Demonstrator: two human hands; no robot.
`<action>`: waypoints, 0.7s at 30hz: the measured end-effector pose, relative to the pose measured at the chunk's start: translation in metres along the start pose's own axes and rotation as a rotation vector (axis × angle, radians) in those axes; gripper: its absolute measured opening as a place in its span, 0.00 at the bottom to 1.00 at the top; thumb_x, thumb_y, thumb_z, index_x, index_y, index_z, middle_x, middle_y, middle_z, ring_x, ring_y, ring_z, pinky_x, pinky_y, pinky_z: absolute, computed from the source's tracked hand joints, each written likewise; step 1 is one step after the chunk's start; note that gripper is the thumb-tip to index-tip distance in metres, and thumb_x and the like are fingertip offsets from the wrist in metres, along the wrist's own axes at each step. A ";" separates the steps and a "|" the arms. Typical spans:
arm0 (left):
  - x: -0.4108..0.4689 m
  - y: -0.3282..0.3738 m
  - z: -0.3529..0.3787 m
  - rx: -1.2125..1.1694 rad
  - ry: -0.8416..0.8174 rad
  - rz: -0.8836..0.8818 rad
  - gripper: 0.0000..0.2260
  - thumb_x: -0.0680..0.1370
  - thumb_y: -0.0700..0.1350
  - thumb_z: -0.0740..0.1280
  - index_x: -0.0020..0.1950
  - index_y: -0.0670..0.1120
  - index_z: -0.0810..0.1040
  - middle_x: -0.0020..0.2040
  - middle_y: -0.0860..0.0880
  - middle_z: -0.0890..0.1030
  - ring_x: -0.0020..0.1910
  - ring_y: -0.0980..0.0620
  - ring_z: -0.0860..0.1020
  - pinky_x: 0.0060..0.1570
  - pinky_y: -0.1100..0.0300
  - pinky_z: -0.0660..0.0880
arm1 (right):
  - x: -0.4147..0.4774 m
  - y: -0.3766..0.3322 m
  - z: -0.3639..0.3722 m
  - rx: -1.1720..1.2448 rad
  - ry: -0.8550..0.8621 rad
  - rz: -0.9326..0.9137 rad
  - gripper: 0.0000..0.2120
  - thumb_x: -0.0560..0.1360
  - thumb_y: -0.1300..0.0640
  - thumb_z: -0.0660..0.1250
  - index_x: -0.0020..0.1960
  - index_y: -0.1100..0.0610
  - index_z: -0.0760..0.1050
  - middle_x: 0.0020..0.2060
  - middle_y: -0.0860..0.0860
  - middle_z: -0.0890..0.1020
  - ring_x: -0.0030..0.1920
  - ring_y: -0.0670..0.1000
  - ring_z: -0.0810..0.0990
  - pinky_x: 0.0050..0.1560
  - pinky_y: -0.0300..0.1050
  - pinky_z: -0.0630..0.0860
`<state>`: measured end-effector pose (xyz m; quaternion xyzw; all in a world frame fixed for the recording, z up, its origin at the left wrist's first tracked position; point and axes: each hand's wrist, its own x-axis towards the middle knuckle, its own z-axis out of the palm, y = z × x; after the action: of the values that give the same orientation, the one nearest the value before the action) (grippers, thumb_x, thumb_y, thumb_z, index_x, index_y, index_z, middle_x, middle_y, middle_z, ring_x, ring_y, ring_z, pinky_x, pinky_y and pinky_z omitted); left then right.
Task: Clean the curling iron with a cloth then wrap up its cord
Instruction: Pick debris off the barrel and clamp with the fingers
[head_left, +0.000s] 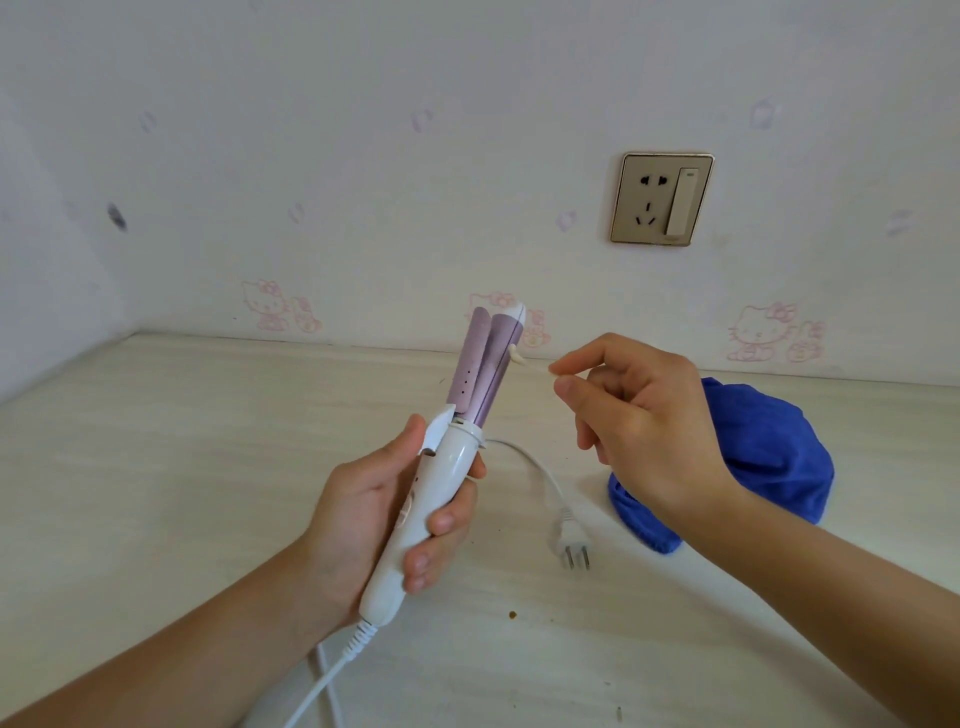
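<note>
My left hand (374, 514) is wrapped round the white plastic handle of the lilac-barrelled curling iron (447, 462). It holds the iron off the table, long axis pointing up and away from me and leaning slightly right. My right hand (644, 415) pinches a thin cotton swab (530, 362), its tip seemingly touching the barrel's right edge. The crumpled blue microfibre cloth (769, 447) lies on the pale wooden table (156, 441) just behind my right wrist, so that hand is nearer; I judge the swab must go down first. The white cord (535, 467) and its plug (571, 543) lie loose between my arms.
</note>
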<state>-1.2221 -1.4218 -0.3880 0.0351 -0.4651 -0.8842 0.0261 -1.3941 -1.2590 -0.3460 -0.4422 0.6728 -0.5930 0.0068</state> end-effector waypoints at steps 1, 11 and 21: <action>0.000 -0.001 0.000 0.040 0.034 0.008 0.25 0.78 0.61 0.62 0.54 0.39 0.78 0.33 0.42 0.68 0.19 0.52 0.69 0.19 0.63 0.66 | 0.001 -0.001 -0.001 0.002 0.007 -0.002 0.07 0.79 0.65 0.69 0.47 0.56 0.82 0.23 0.57 0.77 0.23 0.43 0.76 0.29 0.33 0.73; -0.002 -0.008 0.005 0.202 0.083 -0.023 0.25 0.78 0.62 0.61 0.53 0.41 0.80 0.33 0.42 0.69 0.18 0.52 0.68 0.20 0.64 0.67 | -0.001 0.001 0.004 -0.035 -0.095 0.017 0.07 0.79 0.65 0.70 0.45 0.54 0.82 0.24 0.56 0.79 0.22 0.42 0.72 0.27 0.32 0.70; -0.002 -0.004 0.002 0.177 0.011 -0.061 0.28 0.79 0.65 0.58 0.55 0.39 0.79 0.32 0.42 0.68 0.18 0.51 0.68 0.20 0.63 0.69 | 0.004 0.002 -0.001 -0.074 -0.042 -0.029 0.06 0.79 0.65 0.70 0.47 0.57 0.83 0.25 0.57 0.79 0.23 0.43 0.72 0.27 0.35 0.69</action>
<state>-1.2199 -1.4173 -0.3900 0.0561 -0.5401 -0.8397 -0.0015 -1.3976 -1.2606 -0.3452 -0.4641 0.6876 -0.5584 -0.0040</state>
